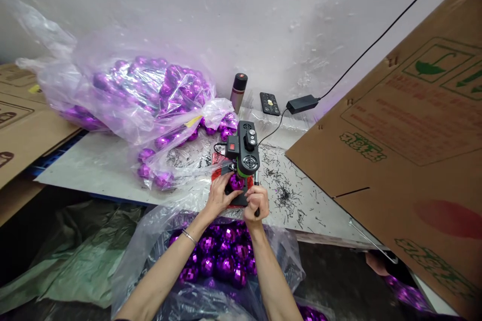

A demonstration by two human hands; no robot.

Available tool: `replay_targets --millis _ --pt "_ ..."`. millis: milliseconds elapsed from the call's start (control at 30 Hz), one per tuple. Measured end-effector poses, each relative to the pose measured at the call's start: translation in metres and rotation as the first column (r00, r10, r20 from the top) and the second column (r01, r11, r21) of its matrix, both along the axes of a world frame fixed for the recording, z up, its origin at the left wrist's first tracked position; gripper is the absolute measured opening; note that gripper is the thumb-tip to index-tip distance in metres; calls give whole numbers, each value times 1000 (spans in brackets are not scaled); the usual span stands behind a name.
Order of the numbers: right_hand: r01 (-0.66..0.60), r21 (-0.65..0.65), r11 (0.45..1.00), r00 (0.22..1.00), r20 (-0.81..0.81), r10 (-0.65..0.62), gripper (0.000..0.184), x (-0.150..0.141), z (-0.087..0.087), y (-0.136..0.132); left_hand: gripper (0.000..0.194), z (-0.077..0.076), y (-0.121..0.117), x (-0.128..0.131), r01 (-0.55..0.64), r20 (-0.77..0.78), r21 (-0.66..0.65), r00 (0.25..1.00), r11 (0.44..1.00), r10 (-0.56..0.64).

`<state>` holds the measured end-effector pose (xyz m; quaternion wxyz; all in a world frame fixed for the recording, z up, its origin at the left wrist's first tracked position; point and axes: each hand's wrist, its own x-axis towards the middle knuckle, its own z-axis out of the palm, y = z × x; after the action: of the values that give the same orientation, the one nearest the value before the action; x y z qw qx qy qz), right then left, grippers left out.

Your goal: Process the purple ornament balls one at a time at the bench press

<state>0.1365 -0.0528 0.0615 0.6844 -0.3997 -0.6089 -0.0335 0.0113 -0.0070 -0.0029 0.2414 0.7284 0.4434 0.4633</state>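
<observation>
A small black bench drill press (248,153) with a red switch stands on the table, its dark base over a red sheet. Under its head sits a shiny purple faceted ball (236,181). My left hand (220,194) has its thumb and fingers closed around this ball from the left. My right hand (257,203) is wrapped in a fist round the black lever handle (256,212) on the machine's right side. The drill tip and the top of the ball are hidden by the machine's head.
A clear plastic bag (139,90) of purple balls lies back left, several loose balls beside it. Another open bag (128,261) of balls is below the table edge. A bottle (238,91), phone (269,104) and power adapter (302,104) stand behind. Cardboard box (406,150) at right; dark shavings (285,193) are scattered about.
</observation>
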Motion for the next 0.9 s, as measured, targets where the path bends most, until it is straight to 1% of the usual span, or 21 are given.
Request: replay_targets --millis 33,100,167,233,300,333,400,467,500,567,600,633,667,700,733,767,800,833,867,900 --pt "0 0 1000 1000 -4 0 35 -1 5 -1 59 0 0 0 1 -1 1 1000 1000 -1" --pt "10 -28 1000 999 -40 -11 36 -3 24 -3 59 2 2 0 1 -2 -6 1000 1000 -1" --pt "23 -121 992 992 -121 -37 37 -5 51 -6 59 4 3 1 3 -1 -19 1000 1000 -3" --pt "2 -212 977 988 -153 -35 39 -5 78 -7 59 7 2 1 2 8 -20 1000 1000 -2" --pt "-12 -268 963 988 -154 -31 40 -4 96 -8 58 8 -6 -2 -17 15 -12 1000 1000 17" --pt "-12 -278 961 989 -148 -30 40 -4 100 -8 58 7 -14 -5 -28 10 -3 1000 1000 28" --pt "-7 -263 965 992 -124 -27 40 -2 99 -9 57 4 -36 -14 -26 -33 34 999 999 28" --pt "-1 -231 973 995 -93 -21 39 -1 89 -11 60 -2 -63 -25 32 -128 81 992 996 -22" --pt "1 -211 977 997 -80 -18 39 -1 84 -11 65 -5 -77 -31 72 -183 100 982 992 -53" --pt "5 -180 984 998 -64 -16 38 0 74 -12 85 -6 -97 -44 138 -273 130 957 982 -98" --pt "6 -170 985 998 -61 -16 38 0 71 -13 94 -5 -103 -50 149 -299 148 949 978 -100" --pt "6 -160 987 998 -60 -16 38 0 69 -13 96 0 -104 -58 138 -311 172 947 975 -79" --pt "6 -153 988 998 -59 -15 38 0 67 -13 92 6 -101 -68 94 -306 201 952 975 -29" --pt "5 -149 989 998 -58 -14 39 -1 66 -13 82 14 -94 -79 10 -281 229 958 973 57" --pt "6 -145 989 998 -56 -14 39 -1 66 -12 70 24 -84 -93 -111 -235 245 957 963 170" --pt "6 -143 990 999 -52 -13 39 -1 65 -12 61 33 -70 -109 -267 -171 246 934 932 313" --pt "6 -141 990 999 -48 -12 39 -1 65 -12 60 42 -54 -126 -434 -94 211 883 876 460" --pt "7 -141 990 999 -46 -13 39 -1 65 -12 64 49 -37 -144 -574 -21 140 813 806 582" --pt "10 -140 990 999 -47 -17 40 -2 64 -12 71 54 -19 -160 -672 32 41 740 739 672" --pt "16 -140 990 998 -51 -23 40 -2 63 -12 80 56 -2 -175 -718 63 -75 689 692 722"
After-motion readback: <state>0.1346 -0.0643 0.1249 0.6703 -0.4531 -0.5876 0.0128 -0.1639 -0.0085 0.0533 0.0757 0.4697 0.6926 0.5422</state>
